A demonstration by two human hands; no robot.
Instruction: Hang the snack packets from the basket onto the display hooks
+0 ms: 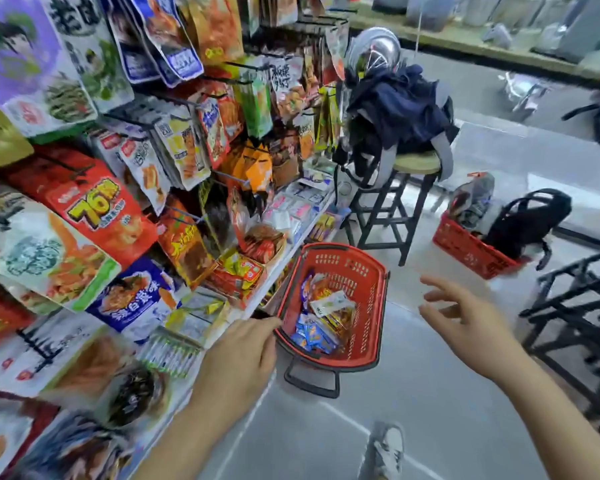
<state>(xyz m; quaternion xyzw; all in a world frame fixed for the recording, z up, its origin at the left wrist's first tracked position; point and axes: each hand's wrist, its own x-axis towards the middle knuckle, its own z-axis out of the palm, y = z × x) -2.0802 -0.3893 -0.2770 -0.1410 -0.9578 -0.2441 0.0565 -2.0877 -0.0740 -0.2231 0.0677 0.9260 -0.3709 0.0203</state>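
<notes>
A red plastic basket (368,355) stands on the floor beside the display rack, its black handle folded down at the near end. Several snack packets (323,317) lie inside, blue, orange and white ones. My left hand (243,355) reaches toward the basket's near left rim, fingers extended, holding nothing. My right hand (471,323) hovers to the right of the basket with fingers spread and relaxed, also empty. Display hooks (232,178) on the rack at the left carry many hanging snack packets.
A low shelf (305,230) under the hooks holds boxed goods. A black stool (395,202) with dark clothing and a helmet stands behind the basket. A second red basket (471,251) with a black bag sits at the right. Black metal frames (575,323) stand far right. My shoe (385,448) is below.
</notes>
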